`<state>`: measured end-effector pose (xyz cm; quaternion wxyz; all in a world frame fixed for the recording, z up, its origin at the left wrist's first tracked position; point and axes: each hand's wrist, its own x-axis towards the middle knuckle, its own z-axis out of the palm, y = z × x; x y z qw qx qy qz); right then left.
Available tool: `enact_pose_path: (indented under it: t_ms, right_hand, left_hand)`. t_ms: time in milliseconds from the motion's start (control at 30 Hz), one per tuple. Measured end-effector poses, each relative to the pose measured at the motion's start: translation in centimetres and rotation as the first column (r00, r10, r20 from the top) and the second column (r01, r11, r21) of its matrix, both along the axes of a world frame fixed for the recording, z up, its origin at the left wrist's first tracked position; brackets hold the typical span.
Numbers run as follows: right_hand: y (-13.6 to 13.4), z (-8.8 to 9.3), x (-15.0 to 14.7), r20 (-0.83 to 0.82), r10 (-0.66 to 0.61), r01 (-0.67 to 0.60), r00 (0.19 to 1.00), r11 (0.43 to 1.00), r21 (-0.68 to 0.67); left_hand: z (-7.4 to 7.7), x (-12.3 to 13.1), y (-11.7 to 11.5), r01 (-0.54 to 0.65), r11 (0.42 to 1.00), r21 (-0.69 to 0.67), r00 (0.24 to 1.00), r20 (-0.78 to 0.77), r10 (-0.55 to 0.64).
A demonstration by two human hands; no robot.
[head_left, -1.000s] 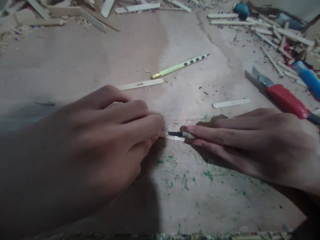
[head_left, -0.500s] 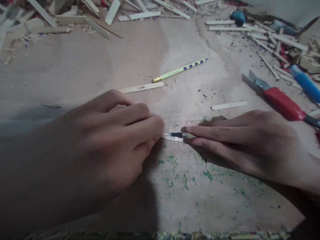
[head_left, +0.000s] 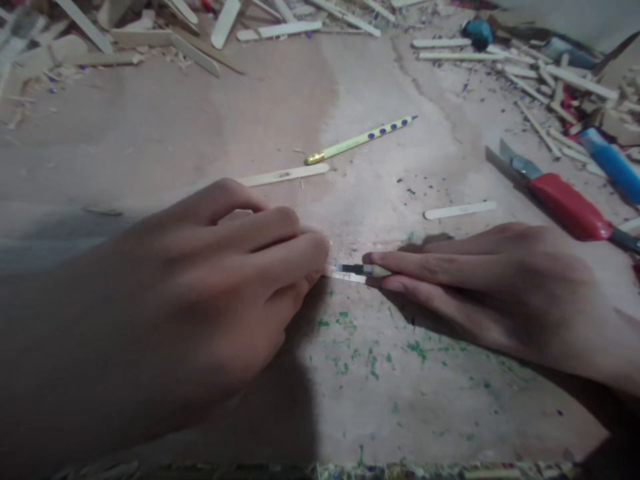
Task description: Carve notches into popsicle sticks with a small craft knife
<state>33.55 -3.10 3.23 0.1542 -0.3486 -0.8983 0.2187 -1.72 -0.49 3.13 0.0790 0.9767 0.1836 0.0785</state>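
My left hand (head_left: pixel 235 287) is closed, its fingertips pinching a pale craft stick (head_left: pixel 347 277) against the table; most of the stick is hidden under both hands. Between the thumb and fingers of my right hand (head_left: pixel 500 287) is a small carving chisel (head_left: pixel 357 269) with a dark shank and a light wooden handle. Its flat tip points left and lies over the craft stick, close to my left fingertips. Whether the edge touches the wood I cannot tell. Behind my left hand lies another craft stick (head_left: pixel 287 175) with a dark mark on it.
A yellow-green pencil (head_left: pixel 360 140) lies beyond my hands. A short stick piece (head_left: pixel 460 210) and a red-handled cutter (head_left: pixel 567 203) lie near my right hand, with a blue-handled tool (head_left: pixel 610 163) further right. Sticks and shavings (head_left: pixel 280 31) are heaped along the back. Green flecks mark the tabletop (head_left: pixel 400 407).
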Motion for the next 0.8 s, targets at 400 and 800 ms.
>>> enact_pose_path:
  t_ms: [400,800]
  right_hand:
    - [0.8,-1.4,0.5,-0.065,0.098,-0.09,0.993,0.988,0.124]
    - [0.8,-1.8,0.4,-0.046,0.122,-0.11,0.991,0.972,0.208]
  left_hand:
    - [-0.4,0.3,0.0,0.014,1.0,0.011,0.999,0.045,-0.015]
    - [-1.3,0.1,0.8,0.055,0.997,0.044,0.989,0.133,-0.061]
